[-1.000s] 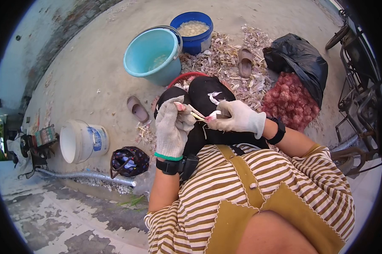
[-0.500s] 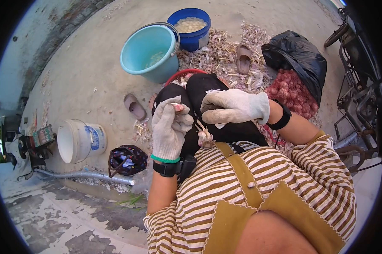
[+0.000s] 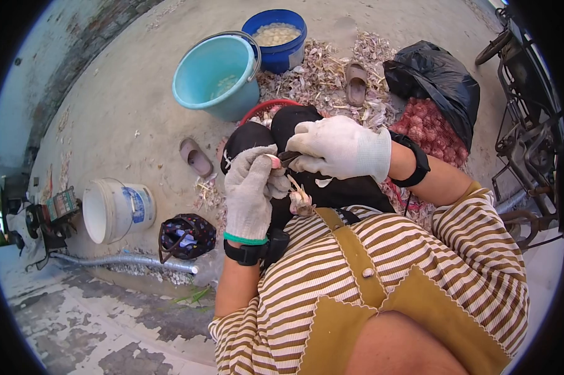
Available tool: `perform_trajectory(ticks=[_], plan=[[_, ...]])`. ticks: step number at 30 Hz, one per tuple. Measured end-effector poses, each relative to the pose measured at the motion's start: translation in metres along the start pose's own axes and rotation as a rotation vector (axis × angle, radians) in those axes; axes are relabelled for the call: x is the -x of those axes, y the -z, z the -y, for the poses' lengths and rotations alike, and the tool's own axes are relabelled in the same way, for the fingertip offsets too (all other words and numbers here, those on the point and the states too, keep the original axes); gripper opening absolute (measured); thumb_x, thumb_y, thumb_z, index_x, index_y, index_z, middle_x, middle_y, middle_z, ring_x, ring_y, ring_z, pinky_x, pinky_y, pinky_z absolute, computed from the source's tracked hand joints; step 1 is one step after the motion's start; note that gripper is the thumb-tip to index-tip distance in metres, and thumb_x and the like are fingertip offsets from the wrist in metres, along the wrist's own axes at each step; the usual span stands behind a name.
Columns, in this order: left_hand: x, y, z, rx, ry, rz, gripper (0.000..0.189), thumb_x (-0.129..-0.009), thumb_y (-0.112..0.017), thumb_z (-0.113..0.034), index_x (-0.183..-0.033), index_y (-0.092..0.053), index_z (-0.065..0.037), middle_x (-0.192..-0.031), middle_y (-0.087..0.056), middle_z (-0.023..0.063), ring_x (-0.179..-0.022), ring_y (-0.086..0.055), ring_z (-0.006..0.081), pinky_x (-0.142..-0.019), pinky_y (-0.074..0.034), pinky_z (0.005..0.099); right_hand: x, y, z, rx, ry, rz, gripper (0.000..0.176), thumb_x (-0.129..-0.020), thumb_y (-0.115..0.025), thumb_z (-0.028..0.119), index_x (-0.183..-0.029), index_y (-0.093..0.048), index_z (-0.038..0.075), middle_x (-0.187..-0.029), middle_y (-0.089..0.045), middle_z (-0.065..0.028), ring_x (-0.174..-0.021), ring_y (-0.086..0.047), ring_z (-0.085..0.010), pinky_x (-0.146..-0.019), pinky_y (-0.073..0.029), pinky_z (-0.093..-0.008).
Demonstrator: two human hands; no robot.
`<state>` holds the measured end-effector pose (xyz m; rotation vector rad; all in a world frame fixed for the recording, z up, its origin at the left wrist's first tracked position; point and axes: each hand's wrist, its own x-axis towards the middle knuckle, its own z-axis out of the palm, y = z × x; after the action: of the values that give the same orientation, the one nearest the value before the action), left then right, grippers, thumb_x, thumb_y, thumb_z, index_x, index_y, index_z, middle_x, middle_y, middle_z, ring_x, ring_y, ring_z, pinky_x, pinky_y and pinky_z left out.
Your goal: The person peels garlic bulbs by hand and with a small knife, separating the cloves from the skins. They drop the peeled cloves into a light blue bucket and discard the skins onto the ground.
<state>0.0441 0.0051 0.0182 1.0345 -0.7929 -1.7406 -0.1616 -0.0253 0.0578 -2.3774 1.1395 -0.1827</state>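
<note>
Both hands wear pale knitted gloves. My left hand pinches a pinkish garlic clove between thumb and fingertips. Beside it, my right hand is closed around a small dark tool, whose tip meets the clove. A partly broken garlic bulb with its stem lies on my lap, just below the hands. A pale piece of peel rests on the dark trousers under my right hand. Behind my knees, a red basket with garlic is partly hidden.
Ahead stand a light-blue bucket and a blue bucket, both holding pale cloves. Garlic skins cover the ground around a slipper. At right are a red net bag of garlic and a black bag; at left, a white bucket.
My right hand has moved left and turned, bringing the dark tool into view against the clove. The clove in my left hand now sits nearer to the right hand.
</note>
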Motion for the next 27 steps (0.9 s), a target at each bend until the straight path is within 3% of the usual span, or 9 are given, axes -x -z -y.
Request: perform_trajectory(ticks=[6,10,12,17,18,19,22,24,27], plan=[[0.003,0.001,-0.005,-0.092,0.034,-0.029,0.019,-0.096,-0.054,-0.016,-0.106,-0.061,-0.001,-0.079,-0.065,0.0060,-0.058,-0.062,0.0120,-0.048,-0.049,0.0224,-0.003,0.001,-0.002,0.004,0.115,-0.018,0.030,-0.090,-0.057,0.032,-0.094,-0.066,0.004,-0.090,-0.064,-0.0154,-0.084,-0.065,-0.0332,-0.073,-0.052,-0.0407],[0.009,0.002,-0.005,0.197,0.069,0.199,0.024,-0.098,-0.052,-0.020,-0.110,-0.058,0.001,-0.081,-0.064,0.0095,-0.060,-0.062,0.0161,-0.050,-0.050,0.0243,-0.005,-0.001,-0.007,-0.215,0.168,-0.021,0.028,-0.091,-0.058,0.029,-0.096,-0.068,0.003,-0.087,-0.066,-0.0160,-0.082,-0.065,-0.0315,-0.072,-0.051,-0.0389],[0.010,0.000,-0.003,0.278,0.046,0.214,0.026,-0.099,-0.051,-0.021,-0.112,-0.057,0.001,-0.082,-0.063,0.0109,-0.061,-0.063,0.0182,-0.051,-0.050,0.0255,-0.003,0.006,-0.004,-0.491,0.096,0.002,0.027,-0.091,-0.058,0.027,-0.099,-0.068,0.003,-0.086,-0.067,-0.0160,-0.081,-0.065,-0.0304,-0.072,-0.050,-0.0380],[0.010,0.013,0.005,0.311,-0.044,0.400,0.033,-0.101,-0.048,-0.028,-0.120,-0.054,-0.002,-0.082,-0.057,0.0107,-0.060,-0.054,0.0175,-0.049,-0.043,0.0255,-0.003,0.009,-0.006,-0.550,-0.093,-0.005,0.029,-0.091,-0.059,0.029,-0.099,-0.067,0.002,-0.086,-0.066,-0.0163,-0.082,-0.065,-0.0301,-0.074,-0.049,-0.0377],[0.011,0.011,0.005,0.310,-0.043,0.399,0.033,-0.101,-0.048,-0.028,-0.120,-0.054,-0.002,-0.082,-0.057,0.0107,-0.060,-0.054,0.0175,-0.049,-0.043,0.0255,-0.002,0.011,-0.005,-0.486,-0.221,-0.014,0.030,-0.091,-0.059,0.030,-0.099,-0.067,0.002,-0.085,-0.066,-0.0169,-0.082,-0.065,-0.0312,-0.074,-0.049,-0.0379],[0.013,0.007,0.003,0.321,-0.067,0.368,0.034,-0.101,-0.047,-0.029,-0.121,-0.054,-0.003,-0.082,-0.057,0.0110,-0.059,-0.054,0.0175,-0.049,-0.042,0.0254,-0.004,0.009,-0.009,-0.440,-0.258,-0.024,0.031,-0.089,-0.065,0.026,-0.105,-0.064,-0.001,-0.083,-0.066,-0.0135,-0.070,-0.064,-0.0203,-0.064,-0.051,-0.0320],[0.013,0.006,0.000,0.325,-0.085,0.281,0.032,-0.101,-0.048,-0.027,-0.121,-0.054,-0.003,-0.084,-0.058,0.0113,-0.061,-0.057,0.0177,-0.049,-0.044,0.0256,-0.004,-0.010,-0.018,-0.017,-0.117,-0.173,0.037,-0.090,-0.062,0.030,-0.110,-0.061,-0.001,-0.086,-0.066,-0.0154,-0.070,-0.065,-0.0231,-0.064,-0.051,-0.0337],[0.010,0.009,0.000,0.328,-0.072,0.164,0.026,-0.100,-0.051,-0.022,-0.118,-0.055,-0.003,-0.088,-0.063,0.0113,-0.064,-0.062,0.0181,-0.051,-0.048,0.0263,0.006,0.010,0.005,-0.303,-0.228,-0.032,0.039,-0.090,-0.062,0.032,-0.113,-0.061,0.000,-0.088,-0.066,-0.0162,-0.080,-0.065,-0.0244,-0.071,-0.051,-0.0342],[0.004,0.017,0.008,0.309,-0.123,0.184,0.029,-0.098,-0.055,-0.021,-0.122,-0.055,-0.004,-0.092,-0.062,0.0076,-0.059,-0.053,0.0148,-0.048,-0.040,0.0245,0.008,-0.003,0.004,-0.541,-0.141,-0.011,0.040,-0.093,-0.058,0.035,-0.110,-0.062,0.000,-0.085,-0.065,-0.0151,-0.069,-0.066,-0.0226,-0.057,-0.051,-0.0336]])
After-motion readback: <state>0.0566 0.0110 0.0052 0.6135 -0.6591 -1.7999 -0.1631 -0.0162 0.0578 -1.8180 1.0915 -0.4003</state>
